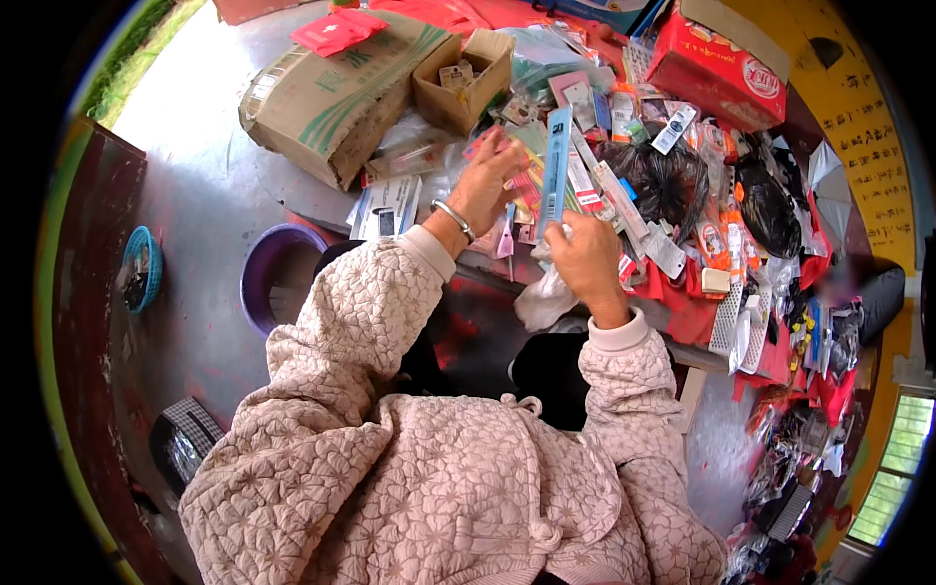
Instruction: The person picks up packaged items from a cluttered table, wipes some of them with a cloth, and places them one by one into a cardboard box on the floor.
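Between the thumb and fingers of my right hand [589, 255] is the lower end of a long, narrow blue package [555, 161], held upright. What is inside it I cannot make out. My left hand [483, 185], with a silver bangle [452, 220] at the wrist, is raised just left of the package, its fingers apart and somewhat curled. Behind those fingers lie yellow and pink packets [527, 185], partly hidden. A whitish crumpled bag [546, 300] hangs below my right hand at the table's edge.
Packaged small goods cover the red-clothed table, with a black plastic bag [665, 180] among them. A large carton [341, 93], a small open box [462, 80] and a red box [719, 68] stand at the back. A purple bucket [255, 283] and blue basket [142, 270] are at left.
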The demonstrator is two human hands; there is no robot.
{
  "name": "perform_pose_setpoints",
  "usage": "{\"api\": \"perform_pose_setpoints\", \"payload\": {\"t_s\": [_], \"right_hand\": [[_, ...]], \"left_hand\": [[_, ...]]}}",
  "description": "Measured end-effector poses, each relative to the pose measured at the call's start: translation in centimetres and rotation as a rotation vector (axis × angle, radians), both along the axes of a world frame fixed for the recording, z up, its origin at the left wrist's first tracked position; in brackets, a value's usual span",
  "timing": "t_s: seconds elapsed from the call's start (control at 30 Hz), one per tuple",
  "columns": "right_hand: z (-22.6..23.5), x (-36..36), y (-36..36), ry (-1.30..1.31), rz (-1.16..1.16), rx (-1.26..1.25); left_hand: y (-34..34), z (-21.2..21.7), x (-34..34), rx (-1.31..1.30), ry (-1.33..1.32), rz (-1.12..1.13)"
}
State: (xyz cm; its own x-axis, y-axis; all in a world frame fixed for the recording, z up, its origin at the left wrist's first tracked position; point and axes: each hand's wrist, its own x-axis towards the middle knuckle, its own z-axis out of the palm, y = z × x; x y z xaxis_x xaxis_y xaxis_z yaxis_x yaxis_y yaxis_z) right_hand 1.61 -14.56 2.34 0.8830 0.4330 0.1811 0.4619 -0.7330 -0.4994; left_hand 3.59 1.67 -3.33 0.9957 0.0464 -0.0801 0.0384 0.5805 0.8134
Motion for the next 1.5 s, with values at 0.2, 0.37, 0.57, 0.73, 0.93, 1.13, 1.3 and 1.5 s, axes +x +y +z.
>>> {"api": "perform_pose_setpoints", "payload": {"t_s": [0.2,0.37,0.57,0.73,0.93,1.13,1.3,1.5], "right_hand": [[-0.6,-1.4,1.3,-0.059,0.175,-0.159],[1.6,0.4,-0.8,0.236,0.092,0.634],[0.6,0.7,-0.6,-0.204,-0.085,0.837],[-2.2,1.9,0.8,-0.553,0.124,0.212],[-1.8,7.3,-3.4,-0.561,-0.257,-0.061],[0.8,8.9,-7.7,-0.588,-0.577,0.141],[1.8,5.2,-3.9,-0.523,-0.251,0.378],[-1.5,5.2,-0.9,-0.54,-0.21,0.013]], "left_hand": [[-2.7,0.1,-1.0,-0.266,0.177,-0.295],[-0.7,-0.3,-0.6,-0.811,-0.091,-0.556],[-1.9,-1.2,-1.5,-0.267,-0.165,-0.384],[-1.9,-0.6,-3.2,0.769,-0.681,-0.242],[-4.4,0.2,-3.6,-0.266,0.258,-0.664],[-3.6,0.1,-2.8,-0.519,0.093,-0.787],[-3.9,-0.4,-2.9,-0.535,0.22,-0.645],[-4.6,0.3,-3.4,-0.376,0.313,-0.548]]}}
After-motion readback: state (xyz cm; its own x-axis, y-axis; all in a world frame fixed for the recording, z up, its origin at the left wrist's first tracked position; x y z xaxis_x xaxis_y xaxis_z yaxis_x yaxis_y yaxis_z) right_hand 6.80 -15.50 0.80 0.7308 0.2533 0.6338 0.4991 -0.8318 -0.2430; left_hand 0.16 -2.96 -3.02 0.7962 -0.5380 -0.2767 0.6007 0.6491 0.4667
